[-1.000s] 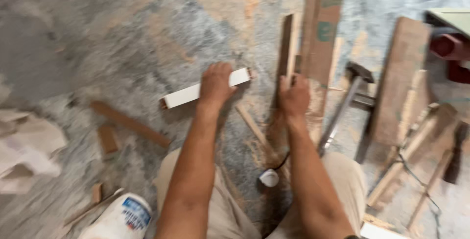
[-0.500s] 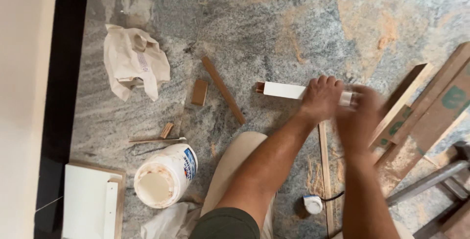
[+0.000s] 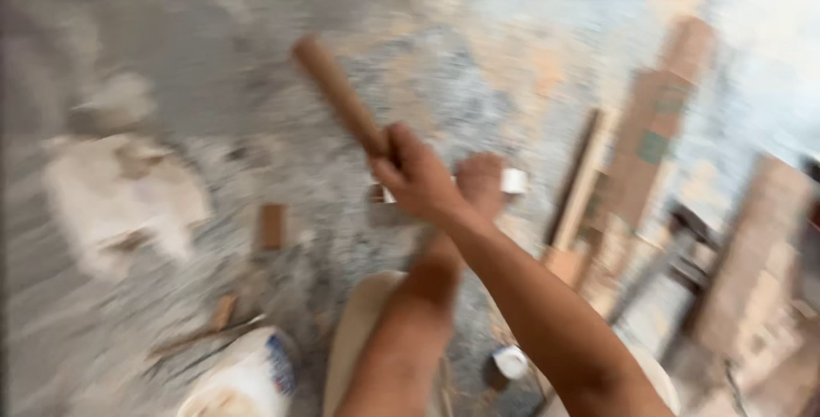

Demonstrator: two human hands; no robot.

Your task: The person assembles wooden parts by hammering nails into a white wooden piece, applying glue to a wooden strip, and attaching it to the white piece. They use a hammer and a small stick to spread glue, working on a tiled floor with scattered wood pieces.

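On the stone floor point(image 3: 512, 67), the right hand point(image 3: 418, 179) crosses over the left, its grip clenched on a raised wooden stick point(image 3: 340, 92). The left hand point(image 3: 480, 185) presses a white block point(image 3: 512, 181); its grip cannot be told. Judged risk: a downward swing may strike those fingers, as the crossed arms hide the block.

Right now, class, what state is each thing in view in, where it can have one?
right hand: shut on wooden stick
wooden stick: tilted, lifted off the floor
left hand: on white strip, grip blurred
white tub: upright, seemingly open
cloth: crumpled
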